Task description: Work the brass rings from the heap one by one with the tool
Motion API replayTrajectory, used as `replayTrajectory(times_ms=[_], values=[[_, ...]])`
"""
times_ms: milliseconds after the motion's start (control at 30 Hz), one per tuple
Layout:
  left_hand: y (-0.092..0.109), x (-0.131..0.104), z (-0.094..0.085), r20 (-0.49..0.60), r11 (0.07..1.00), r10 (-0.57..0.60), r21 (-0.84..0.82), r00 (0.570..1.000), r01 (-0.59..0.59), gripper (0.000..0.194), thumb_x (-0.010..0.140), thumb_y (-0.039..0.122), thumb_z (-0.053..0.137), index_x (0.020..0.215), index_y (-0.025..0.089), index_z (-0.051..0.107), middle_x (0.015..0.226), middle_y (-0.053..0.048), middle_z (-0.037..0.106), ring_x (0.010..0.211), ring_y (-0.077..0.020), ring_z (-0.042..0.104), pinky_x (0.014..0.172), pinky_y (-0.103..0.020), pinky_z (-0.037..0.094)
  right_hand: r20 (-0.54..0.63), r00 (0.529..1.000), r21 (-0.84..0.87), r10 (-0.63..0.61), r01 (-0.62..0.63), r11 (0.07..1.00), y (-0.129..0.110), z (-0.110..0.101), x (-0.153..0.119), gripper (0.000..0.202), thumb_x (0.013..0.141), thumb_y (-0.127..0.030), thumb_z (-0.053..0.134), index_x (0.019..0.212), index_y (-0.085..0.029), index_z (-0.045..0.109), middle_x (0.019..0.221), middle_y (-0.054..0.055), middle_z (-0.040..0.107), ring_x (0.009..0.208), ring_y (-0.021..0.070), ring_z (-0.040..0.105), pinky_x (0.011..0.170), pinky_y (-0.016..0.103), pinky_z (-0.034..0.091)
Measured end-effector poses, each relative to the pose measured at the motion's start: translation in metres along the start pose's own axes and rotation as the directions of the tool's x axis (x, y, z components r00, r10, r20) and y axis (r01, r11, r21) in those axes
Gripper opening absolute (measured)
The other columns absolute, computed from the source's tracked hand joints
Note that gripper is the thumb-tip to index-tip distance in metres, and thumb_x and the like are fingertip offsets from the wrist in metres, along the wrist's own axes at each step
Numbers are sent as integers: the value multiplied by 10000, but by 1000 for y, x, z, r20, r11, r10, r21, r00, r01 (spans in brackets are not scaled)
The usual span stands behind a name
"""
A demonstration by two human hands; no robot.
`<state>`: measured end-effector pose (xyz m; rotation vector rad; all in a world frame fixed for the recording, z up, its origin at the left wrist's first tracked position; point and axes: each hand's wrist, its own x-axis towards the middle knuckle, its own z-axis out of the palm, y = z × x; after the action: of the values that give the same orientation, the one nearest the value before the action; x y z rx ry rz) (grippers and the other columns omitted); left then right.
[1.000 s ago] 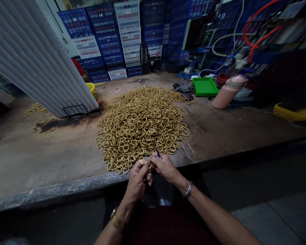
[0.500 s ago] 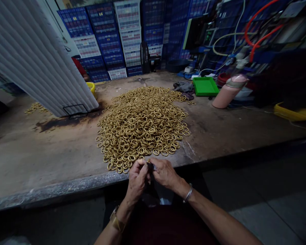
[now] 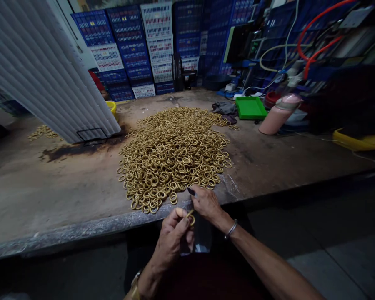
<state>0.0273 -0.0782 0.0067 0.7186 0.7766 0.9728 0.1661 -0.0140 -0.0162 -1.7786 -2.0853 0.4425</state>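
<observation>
Between the thumb and finger of my left hand (image 3: pixel 173 233) is a brass-coloured ring (image 3: pixel 192 220), held just off the table's front edge. My right hand (image 3: pixel 206 203) is closed around a small tool with a dark, flat tip (image 3: pixel 190 191); its other end is hidden in the fingers. That tip points up and left, at the near side of a big pile of similar rings (image 3: pixel 175 146). One loose ring (image 3: pixel 173 198) lies at the pile's front, above my left hand.
A ribbed white panel (image 3: pixel 50 75) leans at left by a black wire stand (image 3: pixel 92 136). To the right are a green tray (image 3: pixel 251 108), a pink bottle (image 3: pixel 279 114) and a yellow container (image 3: pixel 359 139). Stacked crates (image 3: pixel 128 50) line the back; part of a person (image 3: pixel 96 83) shows behind the panel.
My hands were together at the pile's front edge and are now apart. The left has come down toward me with the ring; the right has moved slightly up and right with the tool.
</observation>
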Motion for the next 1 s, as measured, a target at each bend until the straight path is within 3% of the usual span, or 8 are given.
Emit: replayTrajectory(times_ms=[100,233,333,533,667,833,933,1000], values=[[-3,2,-6,-9,971,-107,-214,994,102,219,763,345,592,764,156,483,714,-4,559,454,-41,425,401,-169,349,-81,997,8,-7,7,1000,-1,-1,12,210,778,-180,473,974,-193,549,820,41,654,753,169,594,633,233,334],[-7,8,-17,-72,943,-168,-303,983,139,201,793,317,551,794,119,519,829,-71,595,517,-53,464,421,-170,345,-95,995,-78,17,-25,997,-8,-4,27,296,795,-232,492,1090,-215,501,914,38,657,815,174,599,661,234,338],[-7,9,-21,-83,928,-191,-340,978,152,164,784,294,556,782,134,516,801,-65,602,520,-72,485,407,-171,335,-53,998,-165,36,-44,985,-13,-7,35,302,809,-241,479,1110,-234,489,884,36,665,797,179,606,635,242,326],[-7,10,-24,23,861,-228,-463,973,213,148,764,268,562,857,153,556,708,-17,557,529,-79,496,400,-157,319,-10,995,-231,98,-98,968,-14,-10,44,202,823,-257,460,1012,-235,527,799,40,664,745,182,612,588,246,299],[-8,16,-26,18,838,-244,-499,970,221,208,749,309,593,673,123,537,708,-24,550,576,-88,516,408,-152,337,-16,997,-203,79,-81,976,-7,-8,44,173,832,-299,457,970,-238,542,776,28,660,711,163,606,573,240,291],[1,25,-21,-78,923,-189,-356,979,150,206,688,280,670,692,134,526,701,-9,556,591,-89,536,405,-144,349,-112,994,-60,-17,10,998,5,-1,38,160,797,-261,489,934,-221,562,756,14,645,689,151,586,590,226,305],[7,33,-16,-168,993,-38,-120,985,18,242,691,348,657,772,155,534,644,21,530,522,-78,507,377,-150,352,-187,981,134,-57,83,988,7,0,35,136,808,-275,464,871,-200,559,709,8,613,638,136,556,595,218,328],[11,39,-14,-236,994,90,85,967,-72,306,704,396,626,889,168,540,612,36,520,484,-79,495,360,-154,356,-204,974,297,-100,158,942,4,-3,32,126,813,-269,443,804,-191,543,690,-1,582,616,120,528,591,209,345]])
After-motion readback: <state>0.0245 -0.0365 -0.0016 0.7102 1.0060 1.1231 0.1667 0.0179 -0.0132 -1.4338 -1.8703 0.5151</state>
